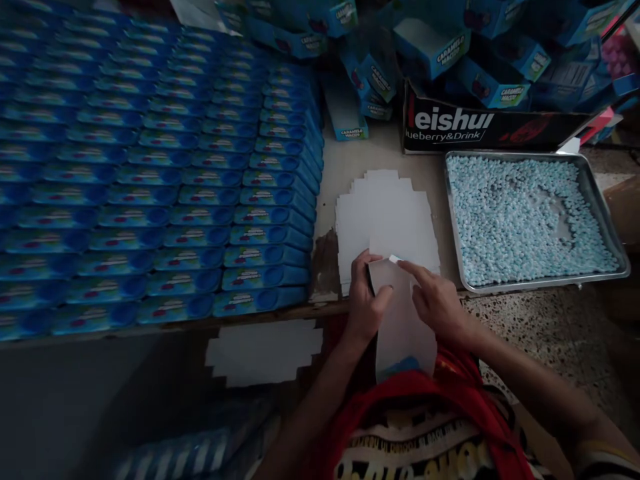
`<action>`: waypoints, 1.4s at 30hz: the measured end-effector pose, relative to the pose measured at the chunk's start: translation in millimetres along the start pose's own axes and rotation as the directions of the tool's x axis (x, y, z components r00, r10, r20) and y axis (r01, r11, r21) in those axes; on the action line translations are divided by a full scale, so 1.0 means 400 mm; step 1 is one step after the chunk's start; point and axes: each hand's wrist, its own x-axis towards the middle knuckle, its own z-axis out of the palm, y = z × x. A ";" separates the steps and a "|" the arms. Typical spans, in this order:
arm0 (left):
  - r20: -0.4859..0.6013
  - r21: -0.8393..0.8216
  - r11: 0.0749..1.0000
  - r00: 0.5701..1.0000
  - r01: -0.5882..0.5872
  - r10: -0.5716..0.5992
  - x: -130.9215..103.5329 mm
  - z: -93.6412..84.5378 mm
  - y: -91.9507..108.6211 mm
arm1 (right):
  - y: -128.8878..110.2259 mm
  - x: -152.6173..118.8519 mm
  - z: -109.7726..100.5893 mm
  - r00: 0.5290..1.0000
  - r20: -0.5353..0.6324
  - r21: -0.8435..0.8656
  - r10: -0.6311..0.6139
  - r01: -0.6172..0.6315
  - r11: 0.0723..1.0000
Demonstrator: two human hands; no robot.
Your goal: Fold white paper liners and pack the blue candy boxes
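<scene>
An unfolded-looking cardboard box [405, 327], white on its upper face with a bit of blue at the lower end, is held close to my body at the table's front edge. My left hand [367, 297] is closed on its left side, thumb on the white face. My right hand [440, 300] is at its right side, index finger reaching to a small white flap [394, 259] at the far edge; its other fingers are curled against the box. Just beyond lies a stack of flat white cardboard blanks [387, 207].
Rows of filled-looking blue boxes [200, 180] cover the table's left. A metal tray [545, 288] of small pale-blue candies stands right. Behind it, a black carton [450, 127] holds open blue boxes [435, 50]. More white blanks [265, 350] lie below the table edge.
</scene>
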 end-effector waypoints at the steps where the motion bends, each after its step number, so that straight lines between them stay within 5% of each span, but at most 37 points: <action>1: 0.010 0.022 0.999 0.999 -0.036 0.035 -0.003 0.000 0.000 | 0.002 -0.004 -0.001 1.000 0.008 -0.014 0.026 -0.026 1.000; 4: 0.083 0.074 0.989 0.990 -0.125 0.118 0.002 -0.006 0.004 | 0.022 0.015 -0.012 0.995 0.024 0.000 0.101 -0.101 0.995; 9: 0.140 0.061 0.983 0.976 -0.176 0.166 0.010 -0.006 0.008 | 0.050 0.060 -0.013 0.995 -0.093 -0.028 -0.019 0.016 0.999; 15: -0.120 -0.039 0.995 0.989 -0.097 0.092 0.003 0.039 -0.004 | 0.050 0.065 0.022 0.984 -0.176 -0.047 -0.017 0.009 0.999; 18: -0.138 -0.016 0.995 0.986 -0.099 0.096 0.002 0.040 0.012 | 0.048 0.059 0.018 0.978 -0.204 -0.037 0.052 -0.061 0.997; 22: -0.087 0.092 0.987 0.987 -0.130 0.138 -0.001 0.024 0.046 | 0.038 0.065 -0.040 0.999 -0.011 -0.068 -0.037 0.037 0.997; 27: -0.016 0.222 0.961 0.985 -0.163 0.171 0.009 0.004 0.043 | 0.009 0.162 -0.121 0.957 0.264 -0.230 -0.121 0.185 0.955; 30: 0.065 0.270 0.947 0.984 -0.175 0.164 0.018 -0.012 0.030 | -0.005 0.241 -0.149 0.868 0.474 -0.170 -0.149 0.257 0.951; 33: 0.126 0.278 0.942 0.979 -0.189 0.160 0.024 -0.024 0.026 | -0.008 0.289 -0.162 0.752 0.651 -0.013 -0.104 0.148 0.989; 36: 0.153 0.318 0.924 0.974 -0.210 0.169 0.024 -0.023 0.027 | -0.003 0.308 -0.155 0.737 0.675 0.028 -0.025 0.009 1.000; 39: 0.164 0.384 0.897 0.972 -0.217 0.165 0.021 -0.015 0.027 | 0.004 0.319 -0.142 0.735 0.678 -0.005 0.000 0.005 1.000; 42: 0.120 0.401 0.891 0.977 -0.212 0.178 0.022 -0.006 0.025 | 0.013 0.321 -0.155 0.769 0.637 0.012 0.053 -0.078 0.997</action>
